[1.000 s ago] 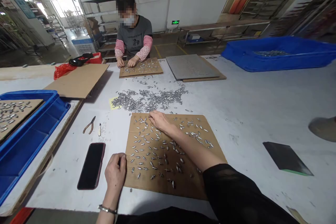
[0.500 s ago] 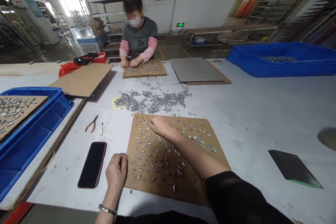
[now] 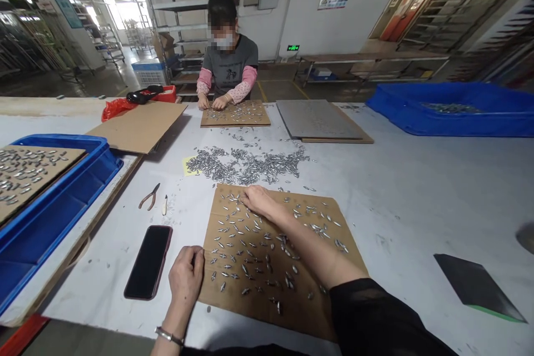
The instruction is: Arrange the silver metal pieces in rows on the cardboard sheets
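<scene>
A brown cardboard sheet (image 3: 308, 322) lies in front of me, with many small, shiny, pointed metal pieces (image 3: 233, 275) spread over it. My right hand (image 3: 259, 200) reaches across to the sheet's far part. Its fingers are pinched together and point down among the pieces, and a small metal piece seems to be at the fingertips, mostly covered. At the sheet's left edge, my left hand (image 3: 187, 272) rests with curled fingers, thumb and forefinger against the cardboard. Just beyond the sheet lies a loose heap of the same metal pieces (image 3: 267, 166).
Left of the sheet lie a phone (image 3: 148, 262), pliers (image 3: 149, 197) and a small white-handled knife (image 3: 164, 206). Blue bins (image 3: 95, 161) flank the table. Opposite, a co-worker (image 3: 229, 67) handles pieces on another board (image 3: 236, 122). A dark flat block (image 3: 475, 283) lies right.
The view has tilted slightly, so the scene sits a little lower and further right. My right hand stays over the sheet's far left part, and my left hand keeps to its edge.
</scene>
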